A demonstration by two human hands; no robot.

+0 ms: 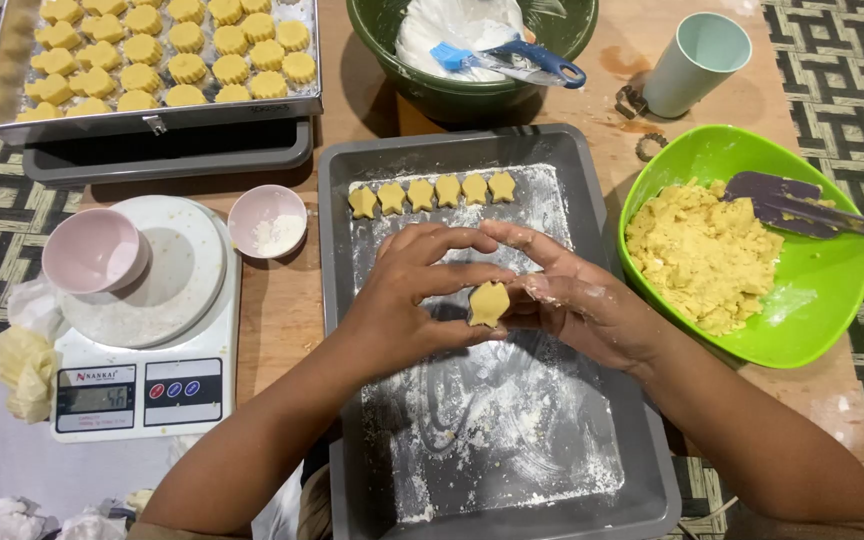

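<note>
Both hands meet mid-frame: left hand (417,295) and floury right hand (572,295) pinch a yellow dough piece (488,303) between fingertips, above the floured grey tray (337,300). Six star-shaped cookies (432,193) line its top; green dough bowl (832,290) sits right.

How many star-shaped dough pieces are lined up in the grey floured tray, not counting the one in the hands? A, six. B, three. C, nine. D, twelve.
A: six star-shaped pieces sit in one row at the far end of the grey tray, while both the left hand and right hand hold a seventh dough piece above it.
</note>
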